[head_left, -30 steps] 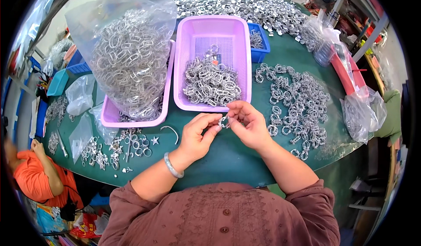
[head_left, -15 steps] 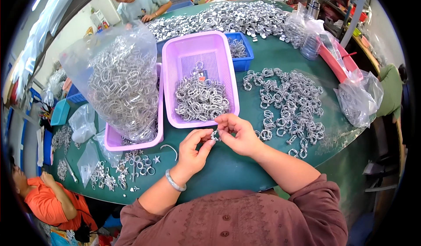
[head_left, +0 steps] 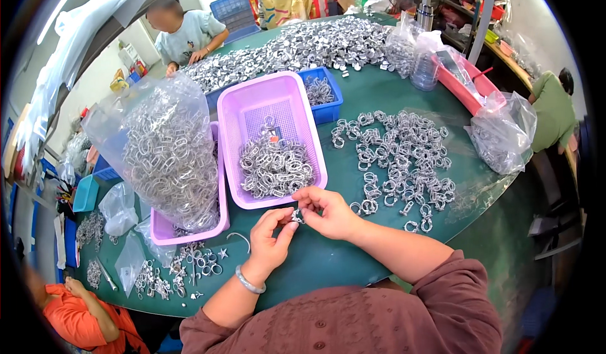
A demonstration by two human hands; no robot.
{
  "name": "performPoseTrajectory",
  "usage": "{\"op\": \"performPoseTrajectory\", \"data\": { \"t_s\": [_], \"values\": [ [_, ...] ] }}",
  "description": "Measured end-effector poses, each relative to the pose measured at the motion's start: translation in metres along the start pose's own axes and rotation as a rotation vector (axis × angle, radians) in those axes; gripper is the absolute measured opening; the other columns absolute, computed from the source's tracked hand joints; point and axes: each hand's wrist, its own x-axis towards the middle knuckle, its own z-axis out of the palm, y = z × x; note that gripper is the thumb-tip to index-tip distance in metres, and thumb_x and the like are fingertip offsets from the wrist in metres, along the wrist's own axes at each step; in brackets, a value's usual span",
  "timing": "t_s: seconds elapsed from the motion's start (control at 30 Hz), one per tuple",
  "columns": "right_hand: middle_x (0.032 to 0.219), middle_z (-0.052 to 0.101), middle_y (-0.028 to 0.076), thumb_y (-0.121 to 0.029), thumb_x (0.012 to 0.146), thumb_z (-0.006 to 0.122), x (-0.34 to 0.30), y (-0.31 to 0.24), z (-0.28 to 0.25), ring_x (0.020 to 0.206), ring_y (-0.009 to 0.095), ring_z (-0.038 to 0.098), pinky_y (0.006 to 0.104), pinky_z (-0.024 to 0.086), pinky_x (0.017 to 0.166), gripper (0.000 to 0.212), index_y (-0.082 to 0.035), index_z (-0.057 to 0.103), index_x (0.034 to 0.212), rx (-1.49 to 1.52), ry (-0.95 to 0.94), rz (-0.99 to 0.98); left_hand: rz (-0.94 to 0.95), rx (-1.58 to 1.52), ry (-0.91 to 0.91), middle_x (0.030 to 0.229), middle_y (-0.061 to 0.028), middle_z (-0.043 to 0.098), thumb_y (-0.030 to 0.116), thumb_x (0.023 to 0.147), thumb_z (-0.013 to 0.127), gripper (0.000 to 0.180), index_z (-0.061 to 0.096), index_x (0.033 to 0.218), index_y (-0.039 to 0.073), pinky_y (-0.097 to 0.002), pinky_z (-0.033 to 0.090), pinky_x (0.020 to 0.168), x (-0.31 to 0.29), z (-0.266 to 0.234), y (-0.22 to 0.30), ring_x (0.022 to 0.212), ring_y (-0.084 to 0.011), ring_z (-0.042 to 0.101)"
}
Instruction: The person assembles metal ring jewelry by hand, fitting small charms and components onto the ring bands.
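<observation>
My left hand (head_left: 271, 239) and my right hand (head_left: 327, 214) meet over the table's near side. Between their fingertips they pinch one small silvery metal piece (head_left: 297, 216), partly covered by the fingers. It resembles the loose ring-shaped metal parts nearby, but its exact shape is too small to tell. Just beyond my hands stands a lilac plastic basket (head_left: 321, 172), holding a heap of silvery metal rings (head_left: 278, 168) and a small orange-and-dark tag (head_left: 273, 139). To the right of my hands, many more metal rings (head_left: 404, 158) lie spread on the table.
A big clear bag of metal parts (head_left: 167, 146) rests in another lilac basket (head_left: 222, 218) at left. Close to my left hand lie a curved metal strip (head_left: 240, 240) and small parts. Farther back are a blue bin (head_left: 328, 110), a large metal pile (head_left: 303, 48) and co-workers.
The whole view has shifted, so the table contents sit lower and farther left in it. Both hands keep pinching the small metal piece in front of the basket.
</observation>
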Motion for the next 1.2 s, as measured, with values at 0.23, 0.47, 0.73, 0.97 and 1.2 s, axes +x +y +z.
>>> {"op": "performPoseTrajectory", "data": {
  "t_s": [0.23, 0.47, 0.73, 0.97, 1.2],
  "values": [
    [0.076, 0.054, 0.001, 0.005, 0.077, 0.051, 0.002, 0.008, 0.0, 0.064, 0.005, 0.05, 0.0198, 0.042, 0.055, 0.029, -0.001, 0.052, 0.106, 0.003, -0.02, 0.012, 0.031, 0.02, -0.02, 0.091, -0.0075, 0.057, -0.003, 0.079, 0.059, 0.024, 0.057, 0.103, -0.002, -0.0227, 0.047, 0.069, 0.002, -0.001, -0.003, 0.078, -0.0122, 0.057],
    [0.081, 0.054, -0.001, 0.004, 0.08, 0.054, -0.001, 0.012, 0.0, 0.072, 0.007, 0.052, 0.0204, 0.043, 0.063, 0.027, -0.004, 0.053, 0.105, 0.007, -0.025, 0.095, 0.066, 0.029, 0.035, 0.09, -0.0091, 0.061, 0.006, 0.08, 0.062, 0.021, 0.06, 0.101, 0.003, -0.0283, 0.048, 0.066, -0.002, -0.004, -0.004, 0.078, -0.0186, 0.059],
    [0.088, 0.056, 0.005, 0.007, 0.081, 0.054, -0.002, 0.0, -0.008, 0.076, 0.008, 0.054, 0.0184, 0.045, 0.067, 0.027, 0.003, 0.05, 0.107, 0.131, -0.005, 0.197, 0.163, -0.069, 0.06, 0.082, -0.0077, 0.055, 0.005, 0.077, 0.061, 0.019, 0.057, 0.096, 0.004, -0.0312, 0.045, 0.062, -0.002, 0.001, -0.002, 0.073, -0.0213, 0.056],
    [0.084, 0.058, 0.004, 0.003, 0.082, 0.055, 0.003, 0.002, -0.009, 0.071, 0.007, 0.054, 0.0172, 0.044, 0.063, 0.016, 0.002, 0.053, 0.098, 0.059, -0.015, 0.212, 0.125, -0.072, 0.039, 0.083, -0.009, 0.055, 0.005, 0.077, 0.061, 0.02, 0.056, 0.096, 0.002, -0.0322, 0.045, 0.064, 0.0, -0.002, -0.007, 0.074, -0.0231, 0.056],
    [0.082, 0.058, 0.004, 0.004, 0.082, 0.052, 0.003, -0.002, -0.01, 0.069, 0.007, 0.054, 0.018, 0.044, 0.062, 0.012, 0.002, 0.054, 0.094, 0.025, -0.028, 0.212, 0.127, -0.057, 0.015, 0.083, -0.0093, 0.054, 0.005, 0.076, 0.061, 0.021, 0.055, 0.097, 0.002, -0.0332, 0.045, 0.064, 0.002, -0.002, -0.007, 0.074, -0.024, 0.056]
  ]
}}
